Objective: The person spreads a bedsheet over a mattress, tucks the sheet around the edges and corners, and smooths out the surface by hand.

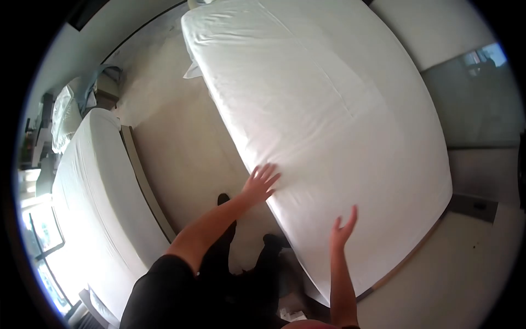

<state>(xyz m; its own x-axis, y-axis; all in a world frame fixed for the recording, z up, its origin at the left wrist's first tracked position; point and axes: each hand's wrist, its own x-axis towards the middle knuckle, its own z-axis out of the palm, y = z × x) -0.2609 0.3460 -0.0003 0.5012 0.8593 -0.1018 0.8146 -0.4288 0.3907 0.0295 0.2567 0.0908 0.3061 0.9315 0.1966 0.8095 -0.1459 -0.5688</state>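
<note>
A white fitted sheet (pixel 329 109) covers the large mattress in front of me, with wrinkles along its near left edge and a long crease across the top. My left hand (pixel 262 183) is at the mattress edge, fingers spread over the sheet; it seems to touch the cloth. Farther right, my right hand (pixel 343 227) is over the sheet with thumb and fingers apart and nothing held. Whether it touches the cloth I cannot tell. At the far corner a loose flap of white cloth (pixel 193 71) hangs from the mattress side.
A second bed (pixel 101 192) with a white cover stands on the left, its wooden edge facing the aisle. Light floor (pixel 170 120) lies between the beds. White pillows or bedding (pixel 66 118) are piled beyond it. A bright window (pixel 46 230) is at far left; a wall panel (pixel 474 104) is at right.
</note>
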